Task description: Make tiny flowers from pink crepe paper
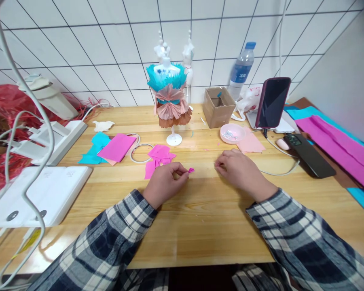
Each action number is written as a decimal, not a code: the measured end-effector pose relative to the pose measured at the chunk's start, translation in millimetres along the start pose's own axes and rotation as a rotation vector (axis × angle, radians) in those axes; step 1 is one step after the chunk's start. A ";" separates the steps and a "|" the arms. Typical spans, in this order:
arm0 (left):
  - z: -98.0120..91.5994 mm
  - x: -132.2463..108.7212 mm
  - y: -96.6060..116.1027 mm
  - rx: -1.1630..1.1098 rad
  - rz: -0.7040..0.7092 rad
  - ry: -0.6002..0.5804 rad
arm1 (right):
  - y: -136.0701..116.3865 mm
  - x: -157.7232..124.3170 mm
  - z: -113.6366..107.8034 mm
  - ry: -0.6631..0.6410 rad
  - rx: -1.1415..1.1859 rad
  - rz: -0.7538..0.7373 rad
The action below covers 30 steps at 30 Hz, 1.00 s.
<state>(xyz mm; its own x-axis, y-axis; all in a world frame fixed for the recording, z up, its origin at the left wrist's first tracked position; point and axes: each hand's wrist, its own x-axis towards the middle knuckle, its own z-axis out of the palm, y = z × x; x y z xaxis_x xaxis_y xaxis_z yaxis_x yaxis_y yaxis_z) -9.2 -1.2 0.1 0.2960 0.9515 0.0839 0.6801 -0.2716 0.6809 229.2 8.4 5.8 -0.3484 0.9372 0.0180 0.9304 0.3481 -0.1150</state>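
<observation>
Now the left hand (pixel 167 180) pinches a gathered magenta paper scrap (pixel 191 170); whether the right hand (pixel 241 171) holds anything, I cannot tell.

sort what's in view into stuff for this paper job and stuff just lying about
Likely part of the job:
pink scrap, pinched in the left hand
pink pieces by that hand
paper dress on its stand
perhaps the dish

Probably just lying about:
bottle
flat phone
power strip
tumbler
</observation>
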 end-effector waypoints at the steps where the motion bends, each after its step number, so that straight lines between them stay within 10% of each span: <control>1: 0.4 -0.1 -0.2 -0.004 -0.005 -0.004 | -2.3 -0.3 2.1 0.009 -0.027 0.008; 8: -0.5 1.4 2.9 -0.112 -0.081 0.029 | -28.4 -1.9 6.7 0.158 0.298 0.084; 18: 2.1 0.4 10.9 -0.158 -0.083 0.062 | -63.7 -4.5 14.2 -0.158 1.410 0.377; 30: 3.3 -3.3 13.0 -0.062 -0.012 0.084 | -66.3 -1.5 18.6 -0.071 1.524 0.455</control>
<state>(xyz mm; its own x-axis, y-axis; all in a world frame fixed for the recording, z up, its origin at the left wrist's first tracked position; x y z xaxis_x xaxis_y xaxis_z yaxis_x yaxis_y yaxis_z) 0.8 -8.3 6.3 0.2293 0.9640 0.1343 0.6399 -0.2533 0.7255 165.9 -16.5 -5.1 -0.1302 0.9339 -0.3331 -0.0111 -0.3373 -0.9413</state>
